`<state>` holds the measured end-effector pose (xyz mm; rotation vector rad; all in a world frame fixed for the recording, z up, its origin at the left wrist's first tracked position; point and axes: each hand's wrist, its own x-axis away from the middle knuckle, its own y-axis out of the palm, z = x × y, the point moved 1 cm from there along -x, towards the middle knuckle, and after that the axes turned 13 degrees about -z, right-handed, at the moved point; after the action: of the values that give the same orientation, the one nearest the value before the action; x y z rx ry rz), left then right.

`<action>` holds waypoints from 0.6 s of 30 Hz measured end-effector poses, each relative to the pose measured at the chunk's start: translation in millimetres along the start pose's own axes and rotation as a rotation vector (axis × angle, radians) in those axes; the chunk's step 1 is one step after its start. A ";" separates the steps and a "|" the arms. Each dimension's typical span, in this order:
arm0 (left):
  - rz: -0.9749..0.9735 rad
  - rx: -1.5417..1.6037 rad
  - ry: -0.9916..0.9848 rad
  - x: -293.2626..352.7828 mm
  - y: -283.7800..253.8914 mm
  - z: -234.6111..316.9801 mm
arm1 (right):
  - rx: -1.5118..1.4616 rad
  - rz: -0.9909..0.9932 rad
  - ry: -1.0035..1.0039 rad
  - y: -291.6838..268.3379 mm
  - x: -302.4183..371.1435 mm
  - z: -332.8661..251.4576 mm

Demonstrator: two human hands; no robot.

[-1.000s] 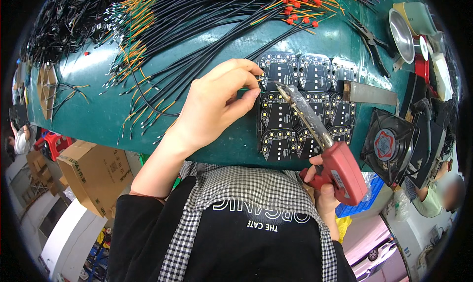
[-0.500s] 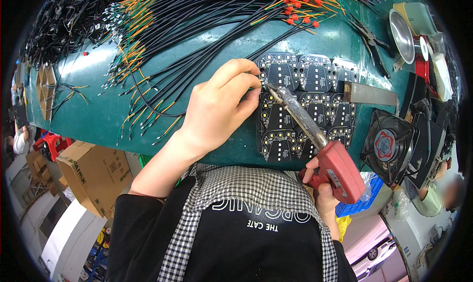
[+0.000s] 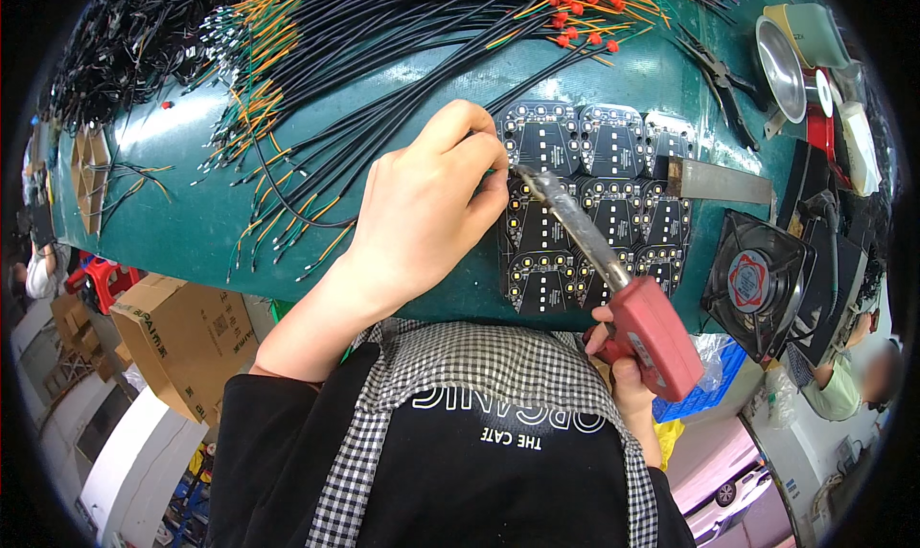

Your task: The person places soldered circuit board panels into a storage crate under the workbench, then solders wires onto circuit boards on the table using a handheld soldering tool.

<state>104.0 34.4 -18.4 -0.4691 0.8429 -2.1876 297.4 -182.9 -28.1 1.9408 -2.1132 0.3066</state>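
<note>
My left hand is closed in a pinch at the left edge of a panel of black circuit boards. A black cable loops from the pile and runs under this hand; its end is hidden by the fingers. My right hand grips a red pistol-shaped soldering iron by its handle. The iron's metal barrel slants up and left over the boards, with its tip beside my left fingertips. Whether the tip touches anything cannot be made out. Small square LEDs sit on the boards.
Bundled black cables with orange and green ends cover the table's far side. A metal bar lies on the boards' right edge. Farther right are a black fan, pliers and a metal bowl. A cardboard box stands below left.
The soldering iron's body has shifted slightly left and down. My left hand has tilted a little, its knuckles rising, while its pinch stays beside the iron's tip.
</note>
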 end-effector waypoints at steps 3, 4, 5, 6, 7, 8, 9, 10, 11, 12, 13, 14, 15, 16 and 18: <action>-0.010 -0.029 -0.008 0.1 -0.9 2.4 | -0.192 0.048 0.032 5.9 -2.1 -10.5; -0.005 -0.056 0.002 -0.3 -1.5 3.8 | -0.222 0.081 -0.001 7.3 -3.3 -13.5; 0.002 -0.084 0.015 -1.3 -2.0 5.3 | -0.136 0.124 0.003 9.5 -4.4 -14.6; 0.017 -0.144 0.040 -2.4 -2.7 6.9 | -0.139 0.136 0.000 8.9 -5.4 -16.1; 0.032 -0.203 0.064 -3.4 -3.8 8.7 | -0.142 0.148 -0.001 8.5 -5.3 -17.0; 0.040 -0.260 0.093 -4.1 -4.7 10.5 | -0.146 0.158 0.002 7.9 -4.4 -17.2; 0.021 -0.285 0.089 -4.7 -6.0 11.8 | -0.171 0.146 0.003 6.7 -3.1 -17.4; -0.002 -0.310 0.093 -5.0 -7.5 13.1 | -0.196 0.134 0.002 4.6 -2.1 -17.0; -0.025 -0.335 0.096 -5.1 -9.1 14.0 | -0.197 0.151 -0.001 2.6 -1.0 -16.4; -0.038 -0.324 0.107 -5.5 -11.2 14.7 | -0.216 0.123 0.002 1.1 0.0 -15.6; -0.052 -0.313 0.118 -6.6 -13.5 14.7 | -0.211 0.126 0.001 -0.3 0.9 -15.0; -0.064 -0.298 0.136 -8.9 -16.2 14.4 | -0.194 0.157 -0.003 -1.3 1.6 -14.2; -0.039 -0.293 0.161 -12.9 -19.6 13.1 | -0.204 0.146 -0.009 -1.7 1.8 -13.7; -0.011 -0.285 0.192 -19.6 -23.1 10.9 | -0.203 0.163 -0.019 -1.8 1.7 -13.1; 0.063 -0.249 0.284 -41.6 -27.8 4.8 | -0.207 0.204 -0.035 -1.6 1.2 -12.6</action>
<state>120.3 77.7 1.3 -0.2481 1.2753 -2.1295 299.5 -180.0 -15.8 1.6313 -2.2701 0.0868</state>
